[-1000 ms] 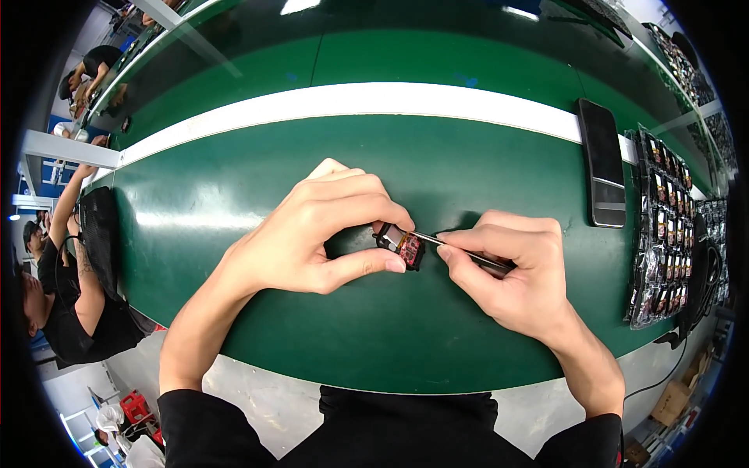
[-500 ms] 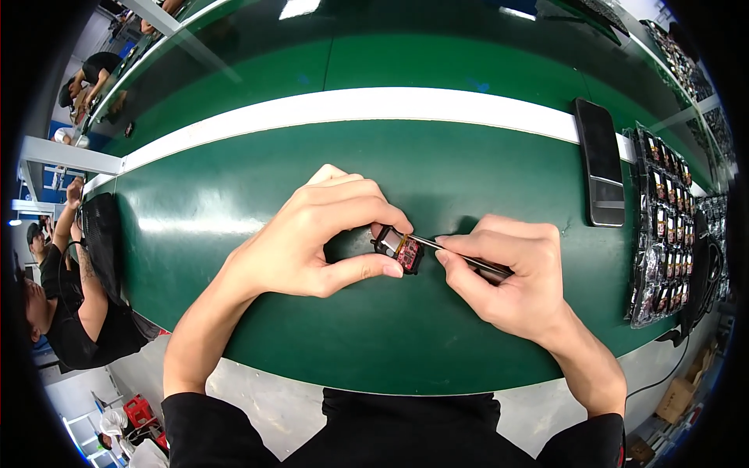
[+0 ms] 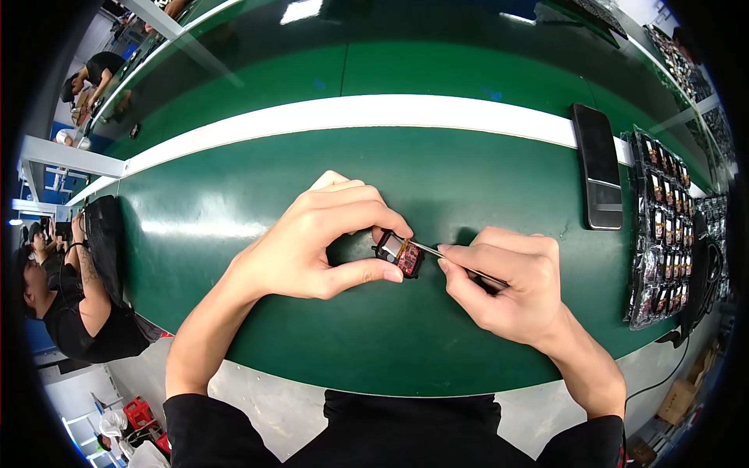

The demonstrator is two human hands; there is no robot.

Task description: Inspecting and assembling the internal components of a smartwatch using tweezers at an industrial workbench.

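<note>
A small black-cased electronic module is pinched by my left hand between the thumb at its near edge and the index finger at its far edge. Inside the casing show a red circuit board, a silvery part and a thin yellow-orange strip. My right hand is closed around slim metal tweezers, pen-fashion. Their tips reach the upper right part of the module, by the strip. Whether the tips grip anything is too small to tell.
The green bench top has a white bar along its far side. A black phone lies at the right, beside a clear tray of several similar modules. Left, a co-worker sits by a black mesh bag.
The tweezers have tilted slightly in my right hand, and that hand has shifted a little downward. My left hand keeps its pinch on the module, almost unmoved.
</note>
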